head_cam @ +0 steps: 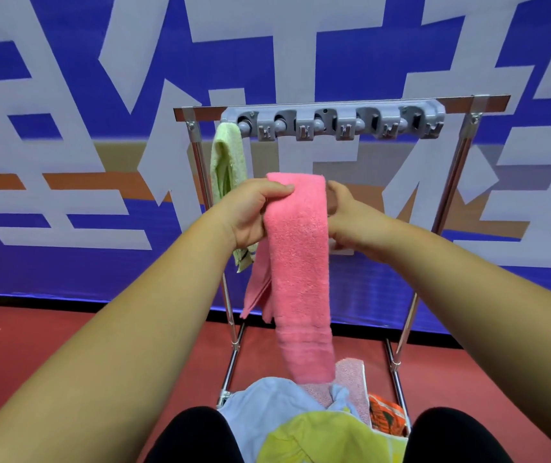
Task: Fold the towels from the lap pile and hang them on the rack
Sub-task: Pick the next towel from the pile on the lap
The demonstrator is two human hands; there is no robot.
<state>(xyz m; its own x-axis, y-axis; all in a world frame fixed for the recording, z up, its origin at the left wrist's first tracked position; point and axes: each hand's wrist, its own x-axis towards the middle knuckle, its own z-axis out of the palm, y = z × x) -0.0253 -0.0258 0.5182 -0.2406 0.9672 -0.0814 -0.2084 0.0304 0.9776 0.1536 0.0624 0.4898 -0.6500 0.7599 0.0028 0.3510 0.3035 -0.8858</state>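
Left hand [250, 212] and right hand [346, 217] clutch the pink towel [295, 248] at its top, before the rack [330, 123] — tail reaching the lap pile [277, 409]. A slackened grip could undo the loose back fold.

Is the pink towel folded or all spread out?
Folded. The pink towel hangs as a narrow, doubled-over strip, its top bend held between the left hand and right hand.
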